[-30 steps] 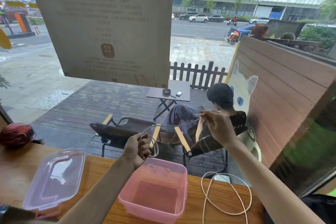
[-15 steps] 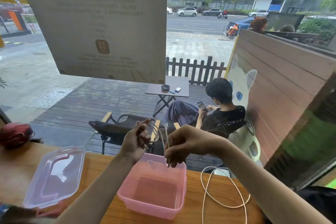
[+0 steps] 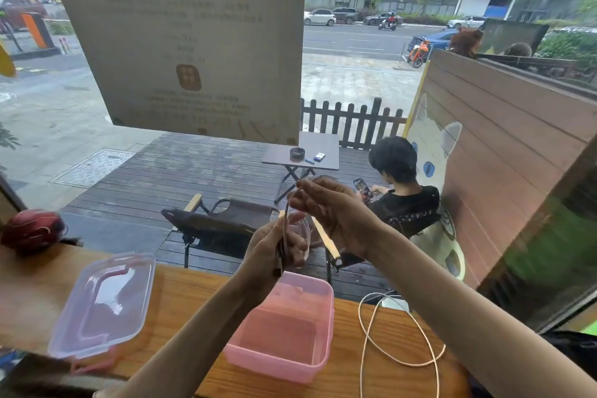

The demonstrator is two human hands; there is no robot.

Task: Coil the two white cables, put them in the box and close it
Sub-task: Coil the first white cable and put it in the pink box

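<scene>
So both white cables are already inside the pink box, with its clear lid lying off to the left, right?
Not quite. The head view shows the pink box empty: one white cable is being coiled between the left hand and right hand above it, the other cable lies loose on the wooden counter. The clear lid does lie to the left.

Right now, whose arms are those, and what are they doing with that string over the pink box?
They belong to a person with a camera on their head, so you see what they see, looking down at their own hands. The left hand holds a white cable wound into loops. The right hand pinches the loose end above it. Below, on a wooden counter, sits an open pink box. Its clear lid lies to the left. A second cable lies loose on the right. Through the window, someone sits outside.
</scene>
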